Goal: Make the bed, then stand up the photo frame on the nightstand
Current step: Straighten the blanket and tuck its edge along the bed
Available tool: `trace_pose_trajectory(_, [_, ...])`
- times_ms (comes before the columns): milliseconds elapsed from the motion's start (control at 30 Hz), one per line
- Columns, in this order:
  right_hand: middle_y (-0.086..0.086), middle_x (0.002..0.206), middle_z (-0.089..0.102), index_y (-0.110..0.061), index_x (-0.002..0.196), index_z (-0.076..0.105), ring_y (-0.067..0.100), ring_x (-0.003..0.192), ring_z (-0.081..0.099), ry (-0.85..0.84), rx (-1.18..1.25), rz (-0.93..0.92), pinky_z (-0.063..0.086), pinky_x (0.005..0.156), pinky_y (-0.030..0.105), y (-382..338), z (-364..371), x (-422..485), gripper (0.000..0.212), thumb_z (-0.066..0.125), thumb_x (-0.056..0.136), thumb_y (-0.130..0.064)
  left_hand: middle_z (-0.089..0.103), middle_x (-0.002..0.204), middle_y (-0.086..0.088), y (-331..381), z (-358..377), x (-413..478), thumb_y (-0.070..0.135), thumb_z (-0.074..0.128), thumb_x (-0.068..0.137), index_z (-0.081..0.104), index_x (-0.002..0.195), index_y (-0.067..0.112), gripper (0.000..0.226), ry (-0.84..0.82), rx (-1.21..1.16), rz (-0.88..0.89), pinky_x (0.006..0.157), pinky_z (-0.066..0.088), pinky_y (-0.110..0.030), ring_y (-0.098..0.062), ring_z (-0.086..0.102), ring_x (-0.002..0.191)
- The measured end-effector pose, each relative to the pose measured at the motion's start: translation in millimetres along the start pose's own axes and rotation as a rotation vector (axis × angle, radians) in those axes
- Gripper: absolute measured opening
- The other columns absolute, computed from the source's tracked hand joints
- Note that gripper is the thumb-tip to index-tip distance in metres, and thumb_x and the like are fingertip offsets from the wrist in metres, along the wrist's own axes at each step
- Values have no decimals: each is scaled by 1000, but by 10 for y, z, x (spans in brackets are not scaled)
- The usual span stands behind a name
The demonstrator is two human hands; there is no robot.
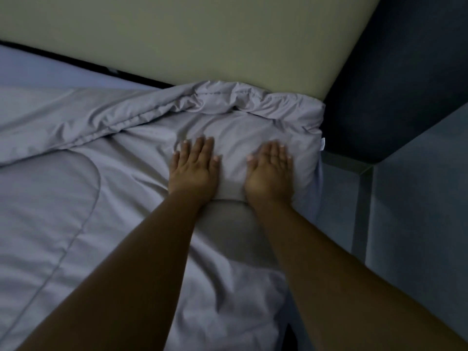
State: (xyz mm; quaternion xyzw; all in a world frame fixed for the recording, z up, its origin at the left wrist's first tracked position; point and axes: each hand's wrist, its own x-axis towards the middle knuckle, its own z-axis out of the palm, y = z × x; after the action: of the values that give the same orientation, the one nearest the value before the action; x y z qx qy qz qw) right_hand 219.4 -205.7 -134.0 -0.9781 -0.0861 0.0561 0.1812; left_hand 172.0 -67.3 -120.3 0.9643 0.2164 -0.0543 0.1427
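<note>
Two hands, left [193, 168] and right [269, 171], press flat, fingers spread, near the comforter's [88, 198] bunched edge.

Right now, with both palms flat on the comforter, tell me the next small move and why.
Probably slide both hands, left hand and right hand, outward toward the bunched top edge of the comforter. That edge lies crumpled against the wall, so it looks unsmoothed.
</note>
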Motion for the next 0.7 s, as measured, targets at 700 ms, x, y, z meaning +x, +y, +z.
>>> trace_pose_trajectory(700, [8,158,17,-8,149,19,24,146,6,5,-127,-235,-1,119,40,-867,-67,-1025,60,25,99,-42,-6,162,7,-1070,-375,-1323,52,16,98,1,152,30,60,90,-165,-324,121,-5,-41,-20,-10,149])
